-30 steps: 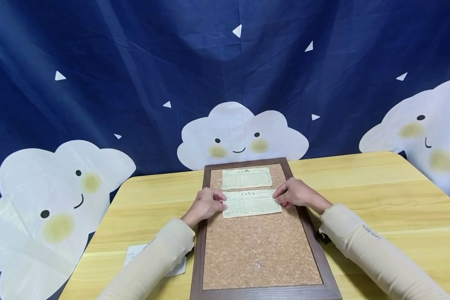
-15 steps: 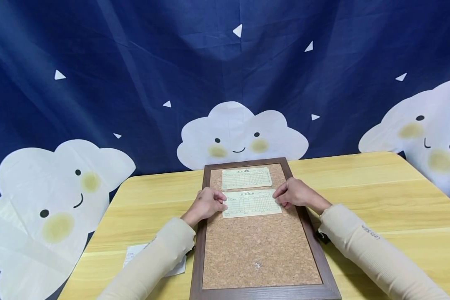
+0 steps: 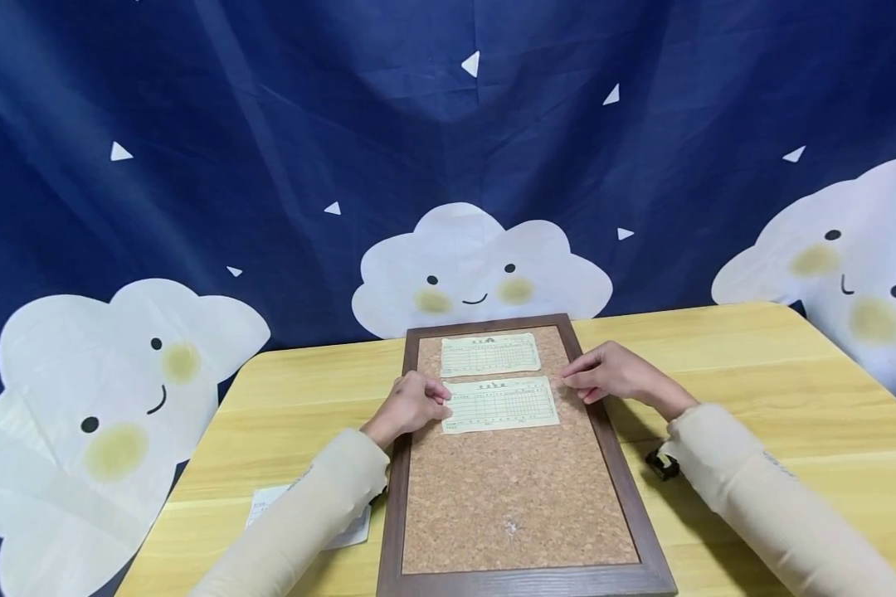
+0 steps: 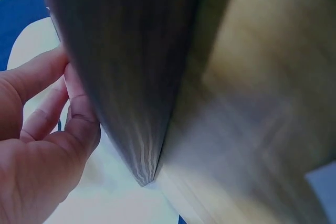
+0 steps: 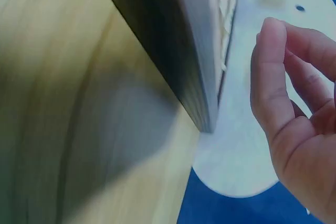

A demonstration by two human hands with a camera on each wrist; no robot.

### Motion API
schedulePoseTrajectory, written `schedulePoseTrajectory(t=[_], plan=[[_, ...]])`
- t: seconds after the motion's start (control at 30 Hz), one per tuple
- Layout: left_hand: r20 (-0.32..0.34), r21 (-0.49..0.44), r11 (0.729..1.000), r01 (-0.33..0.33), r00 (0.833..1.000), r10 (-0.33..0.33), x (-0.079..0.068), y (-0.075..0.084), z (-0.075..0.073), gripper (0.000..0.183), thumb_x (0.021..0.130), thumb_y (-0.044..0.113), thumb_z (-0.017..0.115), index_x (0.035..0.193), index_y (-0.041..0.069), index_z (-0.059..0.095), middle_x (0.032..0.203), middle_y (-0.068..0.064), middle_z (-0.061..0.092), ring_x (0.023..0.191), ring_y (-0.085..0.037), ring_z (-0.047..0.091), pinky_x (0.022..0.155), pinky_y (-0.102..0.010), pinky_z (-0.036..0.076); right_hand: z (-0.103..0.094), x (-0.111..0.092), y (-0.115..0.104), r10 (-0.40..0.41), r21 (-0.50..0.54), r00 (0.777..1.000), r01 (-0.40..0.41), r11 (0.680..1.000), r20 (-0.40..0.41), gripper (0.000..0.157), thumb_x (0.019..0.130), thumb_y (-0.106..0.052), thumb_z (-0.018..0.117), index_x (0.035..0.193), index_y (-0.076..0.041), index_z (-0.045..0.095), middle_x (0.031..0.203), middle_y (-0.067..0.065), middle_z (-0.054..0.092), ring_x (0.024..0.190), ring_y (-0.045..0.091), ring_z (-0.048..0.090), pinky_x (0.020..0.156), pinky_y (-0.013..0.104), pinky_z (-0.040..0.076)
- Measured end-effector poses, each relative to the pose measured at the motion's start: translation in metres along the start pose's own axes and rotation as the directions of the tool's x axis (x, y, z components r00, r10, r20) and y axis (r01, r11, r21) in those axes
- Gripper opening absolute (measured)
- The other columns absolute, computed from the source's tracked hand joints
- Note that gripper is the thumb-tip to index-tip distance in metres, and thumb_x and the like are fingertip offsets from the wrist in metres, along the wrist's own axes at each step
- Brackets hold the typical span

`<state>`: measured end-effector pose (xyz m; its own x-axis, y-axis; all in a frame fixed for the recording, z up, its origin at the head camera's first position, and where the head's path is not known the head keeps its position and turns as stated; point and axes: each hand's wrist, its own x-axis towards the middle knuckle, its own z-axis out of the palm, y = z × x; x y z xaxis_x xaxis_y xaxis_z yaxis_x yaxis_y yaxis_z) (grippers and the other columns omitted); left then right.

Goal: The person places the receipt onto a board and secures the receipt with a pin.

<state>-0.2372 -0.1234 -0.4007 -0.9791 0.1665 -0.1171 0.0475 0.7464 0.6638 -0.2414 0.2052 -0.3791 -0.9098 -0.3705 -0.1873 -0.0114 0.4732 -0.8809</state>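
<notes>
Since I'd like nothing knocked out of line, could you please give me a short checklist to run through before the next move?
1. Left hand at the lower slip's left edge: ok.
2. Right hand clear of that slip: ok.
3. Upper slip left uncovered: ok.
4. Lower slip inside the brown frame: ok.
5. Lower slip fastened to the cork: cannot tell.
6. Paper on the table fully visible: not ok; the left sleeve hides part.

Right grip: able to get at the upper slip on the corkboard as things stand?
Probably yes: the right grip is just beyond the lower right corner of the upper slip, nothing visible between; the left grip is at the lower slip.
</notes>
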Motion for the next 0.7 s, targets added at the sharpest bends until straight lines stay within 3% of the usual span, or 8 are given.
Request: schedulePoseTrajectory(t=[0.33,0.7], plan=[[0.011,0.015,1.000,0.000,1.000,0.000,0.002,-0.001,0.000,0.012,0.079,0.005,0.084,0.087,0.009,0.076,0.078,0.004,0.066,0.078,-0.012,0.056,0.076,-0.029,0.049,-0.033,-0.025,0.010,0.032,0.083,0.998,-0.027,0.996,-0.054,0.037,0.096,-0.002,0.062,0.124,0.022,0.056,0.086,0.011,0.070,0.074,0.016,0.068,0.072,0.030,0.059],[0.021,0.000,1.000,0.000,1.000,0.000,0.004,0.000,-0.002,0.014,0.078,0.004,0.085,0.087,0.009,0.077,0.076,0.004,0.066,0.077,-0.011,0.059,0.078,-0.030,0.050,-0.049,-0.043,0.022,0.048,0.114,0.997,-0.040,0.993,-0.067,0.039,0.097,-0.003,0.063,0.125,0.023,0.053,0.089,0.009,0.070,0.074,0.015,0.068,0.073,0.031,0.059]])
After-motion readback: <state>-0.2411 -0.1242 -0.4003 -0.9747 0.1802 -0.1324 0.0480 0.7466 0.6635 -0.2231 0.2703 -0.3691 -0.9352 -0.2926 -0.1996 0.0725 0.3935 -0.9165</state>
